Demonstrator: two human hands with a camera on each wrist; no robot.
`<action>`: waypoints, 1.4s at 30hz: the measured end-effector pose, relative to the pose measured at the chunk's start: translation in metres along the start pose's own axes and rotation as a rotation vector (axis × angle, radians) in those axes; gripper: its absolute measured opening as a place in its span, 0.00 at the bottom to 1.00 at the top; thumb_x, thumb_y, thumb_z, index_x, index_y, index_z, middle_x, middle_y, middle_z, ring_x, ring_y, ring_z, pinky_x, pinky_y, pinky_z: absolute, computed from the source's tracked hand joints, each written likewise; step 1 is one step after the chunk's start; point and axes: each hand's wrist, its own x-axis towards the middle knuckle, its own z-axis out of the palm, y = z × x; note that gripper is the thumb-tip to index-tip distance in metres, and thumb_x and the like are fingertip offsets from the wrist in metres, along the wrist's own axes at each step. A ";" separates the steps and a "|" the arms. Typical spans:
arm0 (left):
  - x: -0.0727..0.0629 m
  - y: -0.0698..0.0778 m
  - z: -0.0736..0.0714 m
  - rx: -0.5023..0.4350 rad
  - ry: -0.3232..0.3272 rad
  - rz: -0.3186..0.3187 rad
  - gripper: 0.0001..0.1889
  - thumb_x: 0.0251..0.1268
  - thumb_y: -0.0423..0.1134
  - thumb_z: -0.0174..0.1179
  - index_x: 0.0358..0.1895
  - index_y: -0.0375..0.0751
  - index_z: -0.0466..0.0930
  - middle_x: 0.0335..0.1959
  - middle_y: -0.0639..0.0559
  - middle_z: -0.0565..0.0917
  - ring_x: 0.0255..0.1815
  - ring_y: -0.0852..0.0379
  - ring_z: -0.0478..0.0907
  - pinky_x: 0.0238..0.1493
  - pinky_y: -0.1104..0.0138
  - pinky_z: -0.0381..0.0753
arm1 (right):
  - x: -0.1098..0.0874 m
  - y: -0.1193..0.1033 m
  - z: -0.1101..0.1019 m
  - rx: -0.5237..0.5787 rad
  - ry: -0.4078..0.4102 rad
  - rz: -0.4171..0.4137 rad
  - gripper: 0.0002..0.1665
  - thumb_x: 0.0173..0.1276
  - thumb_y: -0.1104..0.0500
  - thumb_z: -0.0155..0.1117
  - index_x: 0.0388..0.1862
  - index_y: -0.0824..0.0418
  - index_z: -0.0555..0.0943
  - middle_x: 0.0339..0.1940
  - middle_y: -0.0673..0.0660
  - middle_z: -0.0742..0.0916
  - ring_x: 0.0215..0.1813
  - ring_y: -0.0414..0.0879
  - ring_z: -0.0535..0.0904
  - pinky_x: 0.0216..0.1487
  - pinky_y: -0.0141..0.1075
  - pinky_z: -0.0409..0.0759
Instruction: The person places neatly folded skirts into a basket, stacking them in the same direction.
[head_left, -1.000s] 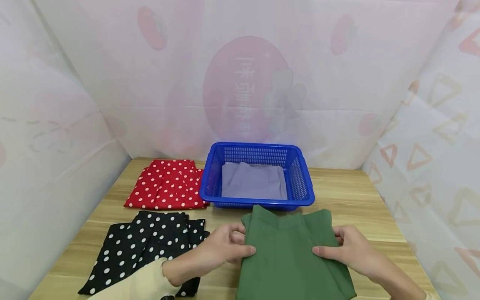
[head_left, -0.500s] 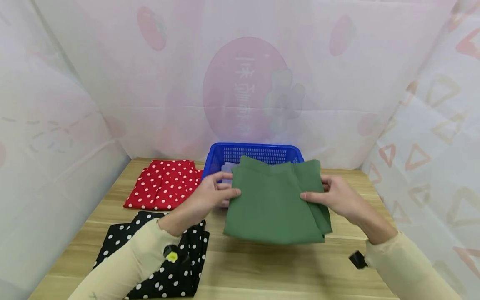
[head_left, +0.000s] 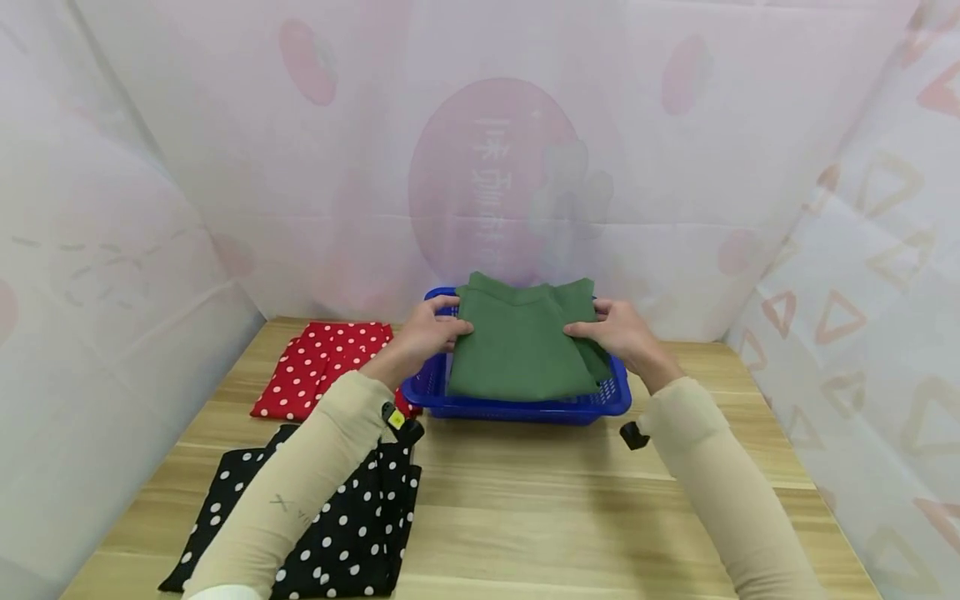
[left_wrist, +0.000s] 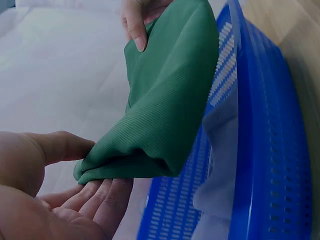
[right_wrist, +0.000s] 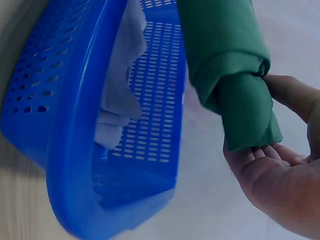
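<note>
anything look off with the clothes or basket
Nothing spilled or damaged stands out. The left hand and right hand hold the folded green cloth above the blue basket; the red cloth and black cloth lie folded on the table.

The green cloth (left_wrist: 167, 95) looks matt and finely ribbed; the basket (right_wrist: 75, 135) glossy plastic; the desk (head_left: 517, 517) smooth, wood-grained.

Passage over table (head_left: 517, 500) — black dotted cloth (head_left: 345, 533) at left, blue basket (head_left: 517, 410) as far barrier.
</note>
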 end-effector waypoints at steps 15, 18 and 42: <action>0.036 -0.048 0.016 0.453 0.201 -0.001 0.27 0.77 0.33 0.56 0.76 0.32 0.68 0.69 0.32 0.80 0.68 0.37 0.80 0.65 0.45 0.84 | 0.040 0.034 0.043 -0.049 0.068 0.077 0.49 0.74 0.56 0.71 0.85 0.68 0.58 0.84 0.68 0.67 0.85 0.63 0.62 0.82 0.56 0.68; 0.037 -0.054 0.022 0.614 0.226 0.015 0.23 0.77 0.33 0.56 0.70 0.27 0.71 0.66 0.30 0.80 0.66 0.35 0.79 0.65 0.44 0.84 | 0.041 0.043 0.047 -0.080 0.101 0.090 0.45 0.74 0.57 0.70 0.83 0.68 0.63 0.82 0.69 0.71 0.82 0.64 0.66 0.79 0.57 0.72; -0.061 -0.027 -0.043 0.889 0.091 0.377 0.36 0.77 0.44 0.61 0.81 0.32 0.61 0.77 0.34 0.72 0.77 0.34 0.72 0.73 0.39 0.75 | -0.007 0.028 0.006 -0.656 0.085 -0.210 0.55 0.84 0.32 0.45 0.85 0.75 0.49 0.85 0.76 0.59 0.86 0.72 0.52 0.86 0.64 0.54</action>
